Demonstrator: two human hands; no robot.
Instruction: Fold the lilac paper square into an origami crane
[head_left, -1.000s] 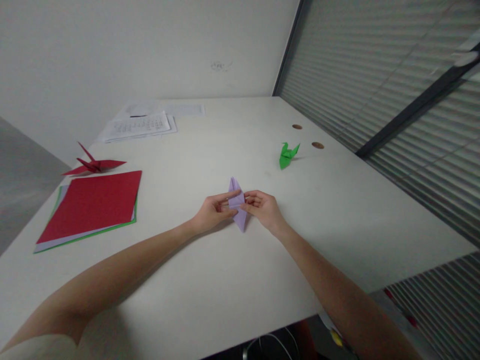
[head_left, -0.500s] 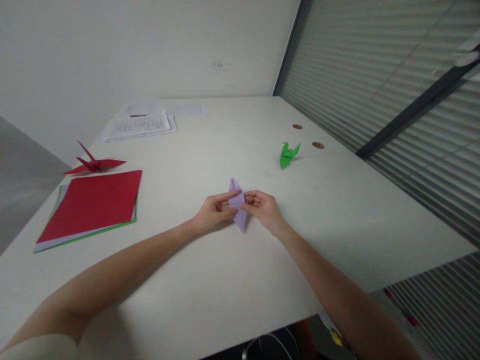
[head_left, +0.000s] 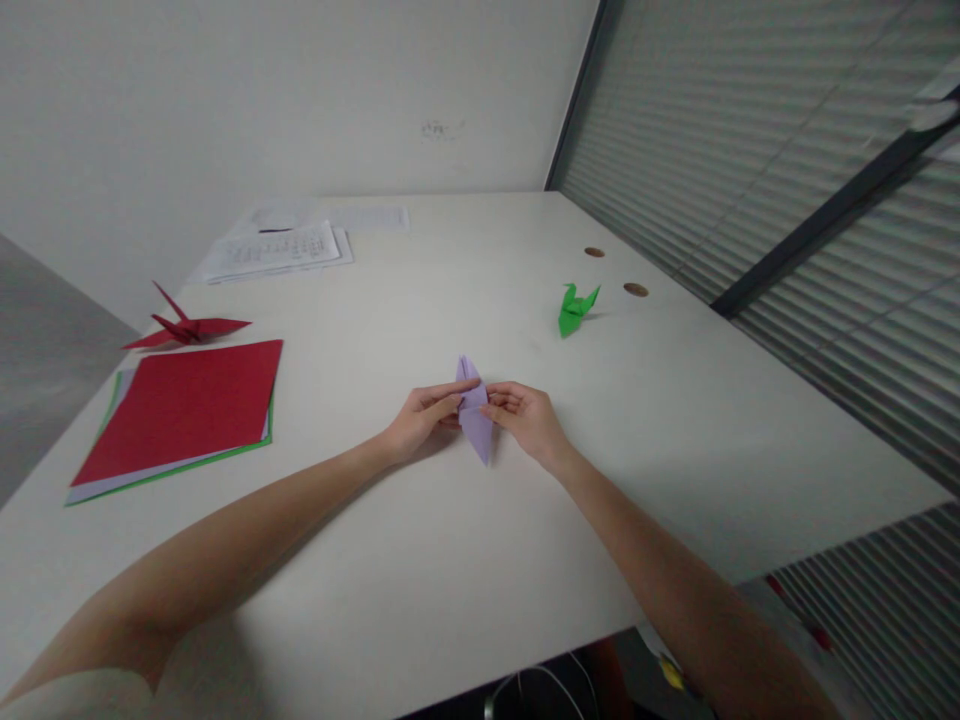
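Note:
A folded lilac paper piece [head_left: 475, 420], long and pointed at both ends, lies on the white table [head_left: 465, 560] in the middle of the view. My left hand [head_left: 420, 422] pinches its left side with thumb and fingers. My right hand [head_left: 529, 420] pinches its right side, fingers curled onto the paper. Both hands rest low on the tabletop with the paper between them.
A stack of coloured sheets with red on top [head_left: 180, 412] lies at the left, a red paper crane [head_left: 184, 326] behind it. A green paper crane [head_left: 576, 308] stands at the right near two round holes [head_left: 634, 289]. Printed papers [head_left: 277, 250] lie at the back. Window blinds run along the right.
My left thumb has shifted slightly on the lilac paper, and the paper's left flap now lies flatter. Both hands stay in the same place.

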